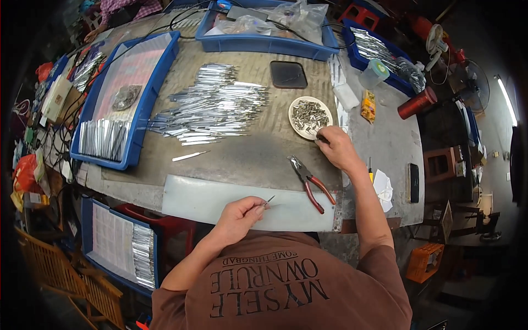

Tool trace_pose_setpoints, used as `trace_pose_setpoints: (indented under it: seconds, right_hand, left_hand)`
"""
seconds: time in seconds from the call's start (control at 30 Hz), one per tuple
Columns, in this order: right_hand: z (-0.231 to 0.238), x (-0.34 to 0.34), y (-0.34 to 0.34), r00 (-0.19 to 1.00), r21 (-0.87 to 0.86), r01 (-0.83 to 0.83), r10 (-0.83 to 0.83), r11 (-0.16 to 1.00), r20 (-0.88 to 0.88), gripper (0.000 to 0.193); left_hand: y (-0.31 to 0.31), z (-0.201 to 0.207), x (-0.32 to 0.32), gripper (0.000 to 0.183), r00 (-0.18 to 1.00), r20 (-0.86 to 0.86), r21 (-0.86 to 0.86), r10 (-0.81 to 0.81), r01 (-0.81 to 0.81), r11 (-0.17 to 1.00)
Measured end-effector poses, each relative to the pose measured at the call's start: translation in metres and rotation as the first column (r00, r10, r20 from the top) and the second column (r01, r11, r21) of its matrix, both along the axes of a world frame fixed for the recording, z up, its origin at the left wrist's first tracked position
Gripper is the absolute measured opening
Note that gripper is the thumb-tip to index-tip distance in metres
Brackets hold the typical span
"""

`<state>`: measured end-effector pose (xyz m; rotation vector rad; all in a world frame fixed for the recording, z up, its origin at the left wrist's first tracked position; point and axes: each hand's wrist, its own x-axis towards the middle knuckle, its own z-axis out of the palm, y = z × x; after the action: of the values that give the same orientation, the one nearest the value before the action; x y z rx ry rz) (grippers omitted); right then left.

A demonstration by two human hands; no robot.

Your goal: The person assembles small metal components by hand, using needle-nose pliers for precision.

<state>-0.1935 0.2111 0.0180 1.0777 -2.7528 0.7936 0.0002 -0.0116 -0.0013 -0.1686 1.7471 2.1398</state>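
At the table's (pixel 264 159) near edge, the left hand's (pixel 240 216) fingers pinch a thin rod (pixel 270 199), tip slanting far-right toward the bowl (pixel 292 119); the right hand (pixel 335 147) is at its rim, finger grip unclear to me.

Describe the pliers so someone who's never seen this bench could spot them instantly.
On the grey worktable, find the round cream bowl of small metal pieces at the right hand. Just nearer the person, the pliers lie with their handles over the pale sheet. Those red handles, spread in a V, set them apart from the silvery rods heaped farther left.
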Motion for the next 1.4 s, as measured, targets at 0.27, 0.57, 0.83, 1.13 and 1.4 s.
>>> trace_pose_setpoints:
  seconds: [0.27, 0.57, 0.83, 1.13, 1.4]
  right_hand:
    - [-0.012, 0.077, -0.022, 0.652, -0.549, 0.366, 0.214, 0.751, 0.727, 0.009]
    - [-0.025, 0.120, -0.042, 0.483, -0.698, 0.472, 0.504, 0.539, 0.716, 0.012]
    - [-0.023, 0.127, -0.046, 0.477, -0.680, 0.482, 0.486, 0.552, 0.732, 0.012]
    - [-0.027, 0.131, -0.046, 0.452, -0.660, 0.482, 0.482, 0.576, 0.751, 0.011]
    - [-0.023, 0.127, -0.044, 0.501, -0.674, 0.507, 0.452, 0.537, 0.738, 0.011]
  left_hand:
    - [0.002, -0.001, -0.001, 0.015, 0.999, -0.044, -0.055, 0.018, -0.020, 0.998]
    - [0.005, 0.002, 0.000, 0.016, 0.994, -0.111, -0.128, -0.002, -0.012, 0.992]
    - [0.006, 0.002, 0.002, 0.015, 0.983, -0.186, -0.198, -0.016, -0.021, 0.980]
    - [0.007, 0.000, 0.003, 0.015, 0.976, -0.215, -0.240, -0.020, -0.033, 0.970]
    - [0.008, 0.004, 0.004, 0.013, 0.968, -0.250, -0.251, 0.019, -0.083, 0.965]
